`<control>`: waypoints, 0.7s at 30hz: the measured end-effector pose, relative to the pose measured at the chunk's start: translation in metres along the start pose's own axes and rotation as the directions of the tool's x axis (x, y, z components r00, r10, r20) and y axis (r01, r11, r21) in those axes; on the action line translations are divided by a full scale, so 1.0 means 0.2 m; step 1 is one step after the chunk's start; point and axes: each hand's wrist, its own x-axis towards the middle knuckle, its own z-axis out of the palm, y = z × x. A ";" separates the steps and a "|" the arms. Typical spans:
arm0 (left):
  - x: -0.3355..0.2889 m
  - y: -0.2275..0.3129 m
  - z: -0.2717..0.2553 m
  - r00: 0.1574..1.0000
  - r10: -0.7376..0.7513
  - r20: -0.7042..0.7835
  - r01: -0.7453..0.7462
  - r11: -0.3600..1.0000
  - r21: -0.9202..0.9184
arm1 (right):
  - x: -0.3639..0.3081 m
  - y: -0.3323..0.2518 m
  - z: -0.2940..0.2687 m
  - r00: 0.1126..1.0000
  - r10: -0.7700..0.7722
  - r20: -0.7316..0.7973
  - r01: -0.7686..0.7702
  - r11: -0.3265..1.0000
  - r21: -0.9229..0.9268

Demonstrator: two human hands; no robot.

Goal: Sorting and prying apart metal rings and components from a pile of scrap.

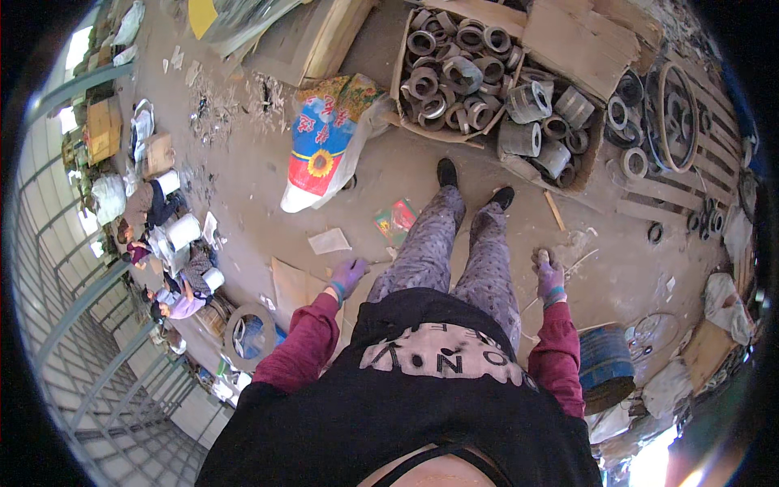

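Note:
My left hand (347,277), in a purple glove, hangs beside my left leg. Its fingers are loosely spread, with nothing seen in them. On the other side, my right hand (549,276) hangs away from my right leg in a purple glove with greyish fingertips. Its fingers are slightly bent and apart, and it too appears to hold nothing. Both hands are above the floor, touching no object. In front of my feet stands a cardboard box (396,91) of dark metal rings (423,82). A second box (596,166) against its right side holds larger rolls and rings (528,102).
A colourful plastic sack (323,150) lies ahead left. Flat paper (329,241) and a red-green packet (396,221) lie on the floor. Rings and a large hoop (677,118) rest around a wooden pallet (714,154). A blue drum (606,361) is at right; several people (182,300) sit far left.

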 end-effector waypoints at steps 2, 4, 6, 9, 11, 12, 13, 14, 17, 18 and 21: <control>0.06 0.05 0.00 0.999 -0.020 0.048 0.018 0.999 0.050 | 0.00 0.02 0.01 1.000 -0.005 0.018 0.006 0.999 -0.040; 0.10 0.18 0.01 0.993 -0.034 0.110 0.022 0.994 0.107 | 0.00 0.08 -0.01 0.996 0.072 0.043 -0.065 0.987 -0.144; 0.09 0.34 0.02 0.990 -0.037 0.139 0.025 0.996 0.090 | -0.01 0.13 0.00 0.996 0.080 0.035 -0.074 0.985 -0.155; 0.11 0.36 0.00 0.978 -0.105 0.182 0.128 0.984 -0.124 | -0.03 0.15 -0.01 0.993 0.114 0.015 -0.109 0.976 -0.190; 0.13 0.29 0.01 0.992 -0.037 0.124 0.061 0.979 -0.194 | -0.04 0.13 0.03 0.988 0.155 -0.008 -0.154 0.974 -0.166; 0.13 0.28 0.01 0.998 0.027 0.054 -0.012 0.966 -0.257 | -0.03 0.14 0.03 0.988 0.154 -0.020 -0.155 0.974 -0.163; 0.13 0.26 -0.01 0.997 0.032 0.064 -0.015 0.967 -0.256 | -0.02 0.14 0.03 0.991 0.130 -0.014 -0.131 0.977 -0.168; 0.13 0.24 -0.02 0.998 0.012 0.059 -0.001 0.982 -0.191 | -0.01 0.15 0.03 0.994 0.107 -0.008 -0.107 0.979 -0.172; 0.13 0.10 -0.07 0.998 -0.020 0.056 0.030 0.982 -0.184 | 0.02 0.13 0.07 0.999 0.046 0.027 -0.040 0.983 -0.178; 0.13 0.04 -0.09 0.998 -0.038 0.058 0.051 0.968 -0.245 | 0.02 0.12 0.11 0.999 0.046 0.024 -0.041 0.984 -0.176; 0.12 0.00 -0.15 0.995 -0.075 0.070 0.081 0.993 -0.089 | -0.01 0.04 0.20 1.000 0.016 -0.013 -0.017 0.996 -0.092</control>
